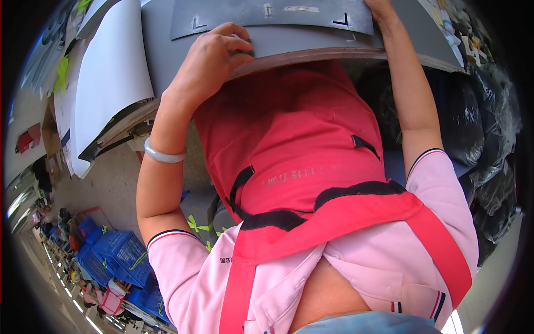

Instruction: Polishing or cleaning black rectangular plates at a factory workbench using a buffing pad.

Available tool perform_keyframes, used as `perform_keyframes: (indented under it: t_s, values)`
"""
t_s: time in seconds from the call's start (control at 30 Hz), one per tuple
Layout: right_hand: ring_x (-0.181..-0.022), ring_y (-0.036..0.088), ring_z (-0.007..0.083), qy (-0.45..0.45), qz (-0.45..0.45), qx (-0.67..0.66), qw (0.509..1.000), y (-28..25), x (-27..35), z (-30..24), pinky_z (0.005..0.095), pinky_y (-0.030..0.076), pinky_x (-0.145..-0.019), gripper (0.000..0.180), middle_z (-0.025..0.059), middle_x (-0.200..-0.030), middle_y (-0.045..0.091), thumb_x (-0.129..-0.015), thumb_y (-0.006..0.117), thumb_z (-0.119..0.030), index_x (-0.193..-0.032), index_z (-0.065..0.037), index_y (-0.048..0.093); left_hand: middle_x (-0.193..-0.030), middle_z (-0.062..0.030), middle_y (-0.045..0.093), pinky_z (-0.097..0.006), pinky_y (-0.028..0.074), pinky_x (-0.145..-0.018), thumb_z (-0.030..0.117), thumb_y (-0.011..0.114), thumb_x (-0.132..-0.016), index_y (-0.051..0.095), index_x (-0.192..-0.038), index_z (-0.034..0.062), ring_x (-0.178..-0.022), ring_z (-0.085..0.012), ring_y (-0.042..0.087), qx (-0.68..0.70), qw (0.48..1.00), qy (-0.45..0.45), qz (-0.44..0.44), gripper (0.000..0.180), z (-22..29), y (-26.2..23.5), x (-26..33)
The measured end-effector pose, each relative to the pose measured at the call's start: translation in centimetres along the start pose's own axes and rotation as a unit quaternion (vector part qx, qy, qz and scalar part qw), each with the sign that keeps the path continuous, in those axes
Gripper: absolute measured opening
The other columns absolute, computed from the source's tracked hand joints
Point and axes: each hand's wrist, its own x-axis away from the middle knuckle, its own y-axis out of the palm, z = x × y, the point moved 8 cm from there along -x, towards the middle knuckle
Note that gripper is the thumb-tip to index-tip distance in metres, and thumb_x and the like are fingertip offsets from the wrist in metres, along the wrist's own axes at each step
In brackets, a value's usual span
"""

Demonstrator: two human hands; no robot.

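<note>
Between both hands (pixel 214 53), grey sheet (pixel 272 14)

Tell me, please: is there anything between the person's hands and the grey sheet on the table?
Nothing visible. The left hand already rests on the table's near edge, fingertips touching the grey sheet. The right hand lies on the sheet's right end, mostly cut off by the picture's top edge. The red apron hangs below the table edge, not between them.
</note>
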Motion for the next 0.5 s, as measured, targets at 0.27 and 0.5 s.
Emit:
perform_keyframes:
  t_s: [0.27, 0.5]
  values:
    - [-0.070, 0.056, 0.0038, -0.014, 0.001, -0.020, 1.000, -0.22, -0.33, 0.44, 0.0201, 0.046, -0.063, 0.016, -0.0051, -0.082, 0.063, -0.099, 0.068, -0.023, -0.093, -0.008, 0.067, -0.108, -0.0106, 0.069, -0.038, 0.054, -0.079, 0.001, 0.071, -0.084, 0.075, -0.093, -0.0006, -0.086, -0.0312, 0.068, -0.002, 1.000, 0.016, -0.009, 0.010, -0.26, 0.12, -0.17]
    - [-0.070, 0.054, 0.0038, -0.029, 0.016, 0.024, 0.999, -0.41, -0.35, 0.32, 0.0209, 0.045, -0.064, 0.017, -0.0049, -0.081, 0.062, -0.099, 0.068, -0.023, -0.092, -0.008, 0.067, -0.106, -0.0102, 0.069, -0.038, 0.054, -0.080, 0.001, 0.069, -0.085, 0.073, -0.093, -0.0030, -0.087, -0.0318, 0.068, 0.009, 1.000, 0.010, 0.007, 0.010, 0.05, -0.30, 0.14]
